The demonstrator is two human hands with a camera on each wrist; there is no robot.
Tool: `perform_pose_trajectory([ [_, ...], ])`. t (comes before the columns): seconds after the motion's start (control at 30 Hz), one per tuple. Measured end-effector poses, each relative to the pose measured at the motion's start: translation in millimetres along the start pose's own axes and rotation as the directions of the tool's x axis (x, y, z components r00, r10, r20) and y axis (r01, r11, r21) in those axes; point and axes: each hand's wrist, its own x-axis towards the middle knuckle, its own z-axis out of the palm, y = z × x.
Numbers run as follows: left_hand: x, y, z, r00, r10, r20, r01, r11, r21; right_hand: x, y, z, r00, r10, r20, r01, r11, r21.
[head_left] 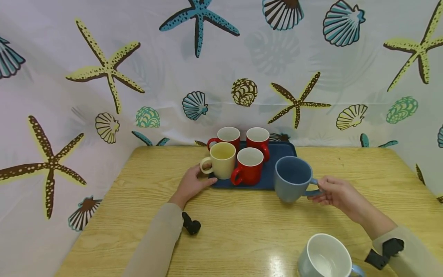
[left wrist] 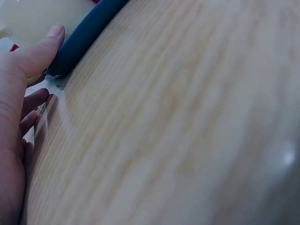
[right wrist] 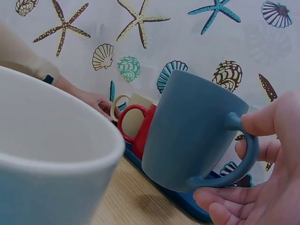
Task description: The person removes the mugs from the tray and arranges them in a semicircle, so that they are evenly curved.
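My right hand [head_left: 333,194] grips a blue mug [head_left: 292,184] by its handle. In the right wrist view the mug [right wrist: 192,131] is tilted, off the table, over the tray's front edge. My left hand [head_left: 194,182] holds the front left corner of a dark blue tray [head_left: 280,150], its thumb [left wrist: 54,35] lying along the rim. On the tray stand a cream mug [head_left: 223,163], close to the left hand, and three red mugs: one at the front [head_left: 250,169] and two behind [head_left: 228,134].
A mug with a white inside and light blue outside [head_left: 325,256] stands on the wooden table [head_left: 235,231] at the near right. Behind the tray hangs a cloth [head_left: 221,77] printed with starfish and shells.
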Motion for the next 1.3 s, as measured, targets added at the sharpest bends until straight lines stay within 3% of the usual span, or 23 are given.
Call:
perform_pose_trajectory([
  [0.27, -0.4, 0.0, -0.6, 1.0, -0.01, 0.008, 0.01, 1.0, 0.0, -14.5, 3, 5, 0.999, -0.023, 0.033, 0.023, 1.0, 0.021],
  [1.13, 1.2, -1.1, -0.6, 1.0, -0.015, 0.016, 0.015, 1.0, -0.002, -53.0, 24, 14, 0.99, 0.017, 0.137, -0.029, 0.995, 0.093],
  [1.3, 0.7, -1.3, 0.1, 1.0, -0.02, 0.02, 0.02, 1.0, -0.003, -59.5, 30, 17, 0.994, 0.02, 0.11, -0.031, 0.995, 0.095],
])
